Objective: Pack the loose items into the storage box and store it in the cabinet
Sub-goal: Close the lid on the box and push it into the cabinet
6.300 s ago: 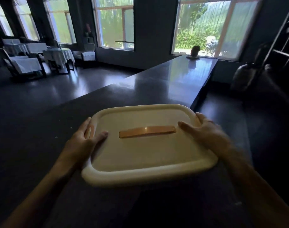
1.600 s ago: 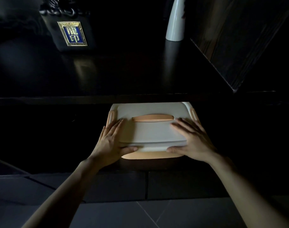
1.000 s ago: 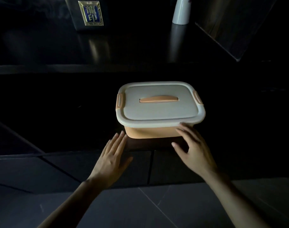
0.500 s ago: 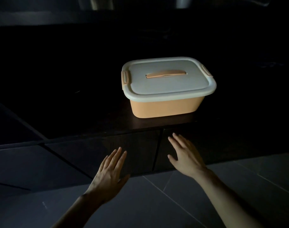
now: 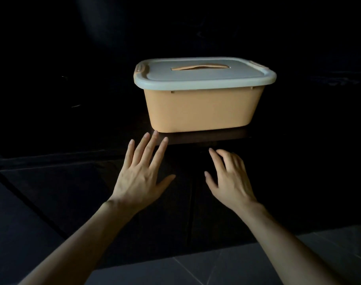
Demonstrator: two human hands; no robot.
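An orange storage box (image 5: 202, 109) with a pale lid (image 5: 204, 76) shut on it sits on a dark shelf (image 5: 206, 136) inside a dark cabinet. An orange handle lies flat in the lid's top. My left hand (image 5: 142, 171) hovers just in front of the box's lower left corner, fingers spread, holding nothing. My right hand (image 5: 229, 175) is below the box's front, fingers loosely curled and apart, also holding nothing. Neither hand touches the box.
The cabinet interior around the box is black and shows no detail. Dark cabinet front panels (image 5: 216, 212) lie under my hands. Grey floor tiles (image 5: 196, 270) run along the bottom of the view.
Both hands let go of the box after pushing it onto the shelf and drew back. My view dropped lower, so the box's front wall now shows.
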